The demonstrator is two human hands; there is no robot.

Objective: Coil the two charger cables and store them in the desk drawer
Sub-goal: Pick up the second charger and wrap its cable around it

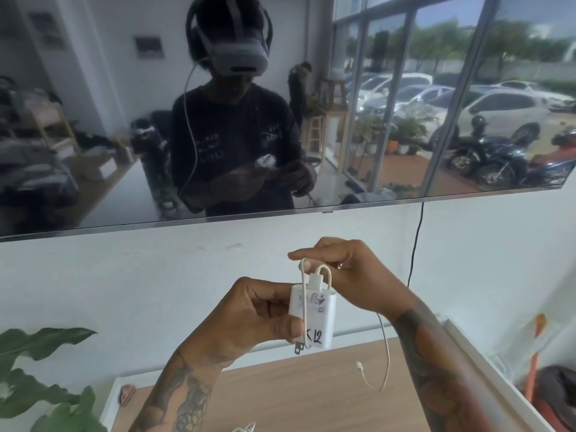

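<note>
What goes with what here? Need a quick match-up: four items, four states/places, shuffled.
Items:
1. charger brick
2. white cable
3. left hand
4. black cord

States/places:
A. hangs down the white wall below the screen
B. grips the brick from the side
C. held up over the desk, prongs pointing down
D. looped over the brick, free end dangling

Pairs: 1-C, 2-D, 3-B, 4-A

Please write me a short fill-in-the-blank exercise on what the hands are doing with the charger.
1. The left hand grips the white ___ adapter.
2. The right hand holds the white ___ looped over the adapter.
3. The cable's free connector hangs above the ___ desk top.
4. Handwriting on the adapter reads K___.

Missing: charger; cable; wooden; 12
</note>
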